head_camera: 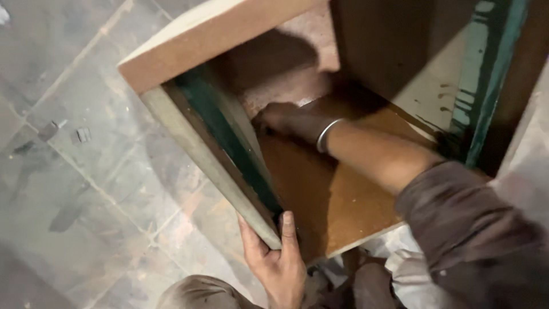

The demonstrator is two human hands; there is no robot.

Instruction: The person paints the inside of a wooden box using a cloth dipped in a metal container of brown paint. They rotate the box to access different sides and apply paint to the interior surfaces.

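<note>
A wooden box-like cabinet of brown board lies on the floor with its open side up. My left hand grips the near corner of its left side panel, thumb inside against the green-painted inner face. My right hand reaches deep inside, pressed against the far inner corner on the brown bottom board. A metal bangle sits on that wrist. Shadow hides the fingers, so I cannot tell whether they hold anything.
A grey tiled floor spreads to the left, with small dark scraps lying on it. The cabinet's right panel has green paint streaks. My knees and a dark sleeve fill the bottom right.
</note>
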